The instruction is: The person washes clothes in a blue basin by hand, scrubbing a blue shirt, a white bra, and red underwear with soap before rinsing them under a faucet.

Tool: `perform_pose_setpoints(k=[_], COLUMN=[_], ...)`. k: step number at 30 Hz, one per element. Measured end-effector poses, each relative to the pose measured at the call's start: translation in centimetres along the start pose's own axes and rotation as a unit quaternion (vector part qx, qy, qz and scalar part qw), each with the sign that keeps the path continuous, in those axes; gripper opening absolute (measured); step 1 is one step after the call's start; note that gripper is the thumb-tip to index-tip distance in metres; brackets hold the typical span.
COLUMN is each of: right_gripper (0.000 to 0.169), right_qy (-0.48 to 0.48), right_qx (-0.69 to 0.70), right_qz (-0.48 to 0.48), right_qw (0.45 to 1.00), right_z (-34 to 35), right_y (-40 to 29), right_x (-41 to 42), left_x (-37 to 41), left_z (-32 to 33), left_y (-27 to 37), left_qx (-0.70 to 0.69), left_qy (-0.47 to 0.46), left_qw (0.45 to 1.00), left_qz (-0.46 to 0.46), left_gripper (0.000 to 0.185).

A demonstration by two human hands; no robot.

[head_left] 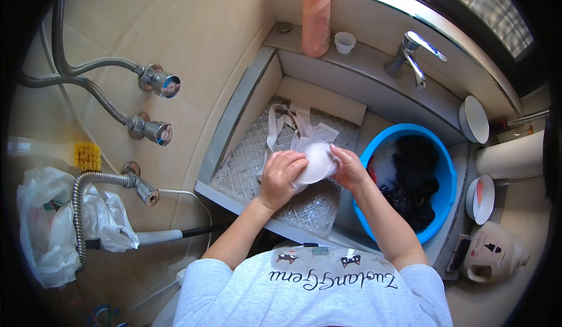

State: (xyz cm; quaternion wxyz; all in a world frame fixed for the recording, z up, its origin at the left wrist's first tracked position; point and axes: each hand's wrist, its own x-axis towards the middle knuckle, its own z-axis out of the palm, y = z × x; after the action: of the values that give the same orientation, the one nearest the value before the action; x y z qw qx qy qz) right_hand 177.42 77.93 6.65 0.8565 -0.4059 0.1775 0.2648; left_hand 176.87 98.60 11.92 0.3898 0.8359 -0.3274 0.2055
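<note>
A wet white bra is held over the ridged washboard slab of the sink. My left hand grips the near left side of its rounded cup, fingers curled over the edge. On the other side my right hand pinches the cup's right edge between thumb and fingers. The straps and band trail away from me onto the textured slab. To the right of my right hand stands a blue plastic basin, holding dark wet cloth and white suds.
A pink bottle and a small white cup stand on the back ledge, left of a chrome faucet. White bowls and a detergent jug sit at right. Valves with hoses and a plastic bag are at left.
</note>
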Motion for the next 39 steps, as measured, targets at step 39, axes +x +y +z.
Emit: perform_pose_setpoints(k=[39], right_gripper=[0.025], right_qy=[-0.065], right_qx=[-0.004], right_qz=[-0.263], right_qw=[0.963], right_z=[8.4], right_y=[-11.0], right_x=[-1.0], left_x=[11.5], left_z=[-3.3], left_y=[-2.2], left_qx=[-0.615], left_qy=[0.030], left_qw=[0.689], left_qz=[-0.382], left_gripper=[0.028])
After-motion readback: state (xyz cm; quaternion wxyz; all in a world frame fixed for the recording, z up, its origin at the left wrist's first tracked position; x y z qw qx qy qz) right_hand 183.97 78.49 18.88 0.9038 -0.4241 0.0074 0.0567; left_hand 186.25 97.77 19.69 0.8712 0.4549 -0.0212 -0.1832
